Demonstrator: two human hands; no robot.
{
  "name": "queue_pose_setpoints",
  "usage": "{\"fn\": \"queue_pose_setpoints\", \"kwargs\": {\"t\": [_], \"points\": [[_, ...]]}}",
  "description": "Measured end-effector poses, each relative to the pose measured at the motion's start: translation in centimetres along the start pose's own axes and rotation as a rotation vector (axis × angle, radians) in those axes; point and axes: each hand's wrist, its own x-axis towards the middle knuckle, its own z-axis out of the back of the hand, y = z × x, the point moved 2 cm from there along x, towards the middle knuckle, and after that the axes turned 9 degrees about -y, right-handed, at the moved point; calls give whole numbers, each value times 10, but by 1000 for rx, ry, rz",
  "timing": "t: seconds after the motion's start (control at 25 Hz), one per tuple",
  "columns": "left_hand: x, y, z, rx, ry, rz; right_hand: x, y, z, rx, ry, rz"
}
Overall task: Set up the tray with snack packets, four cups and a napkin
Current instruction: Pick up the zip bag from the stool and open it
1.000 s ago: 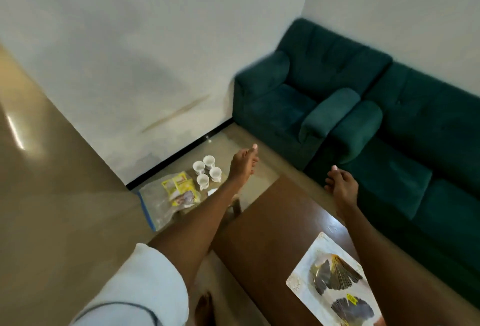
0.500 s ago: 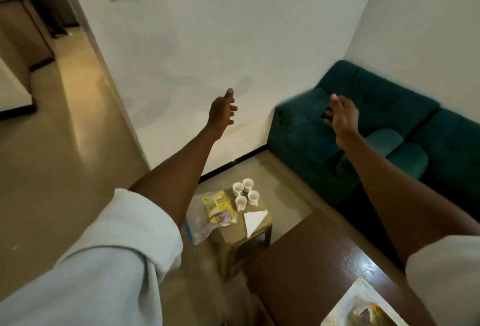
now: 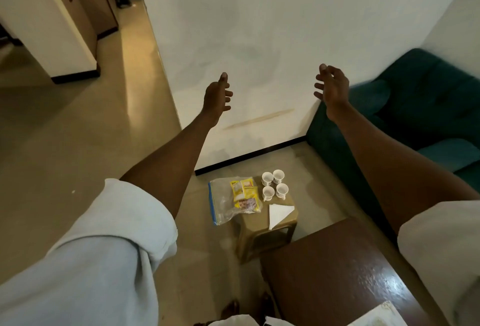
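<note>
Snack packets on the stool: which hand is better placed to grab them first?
Probably left. Both hands are raised, open and empty, but the left hand is on the same side as the snack packets. The right hand sits nearer the cups' side.

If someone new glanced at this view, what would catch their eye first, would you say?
Two bare arms stretched forward, the left hand and right hand open and empty against the white wall. Below them, a small brown stool carries four white cups, a folded white napkin and a clear bag of yellow snack packets.
</note>
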Motion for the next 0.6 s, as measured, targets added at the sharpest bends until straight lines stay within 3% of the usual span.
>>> {"fn": "queue_pose_setpoints", "kwargs": {"t": [0.2, 0.44, 0.6], "points": [[16, 113, 2, 36, -98, 217, 2, -120, -60, -54, 152, -189], [1, 299, 19, 82, -198, 513, -50, -308, -102, -199, 281, -405], [1, 411, 25, 149, -222, 615, -81, -421, -117, -425, 383, -382]]}}
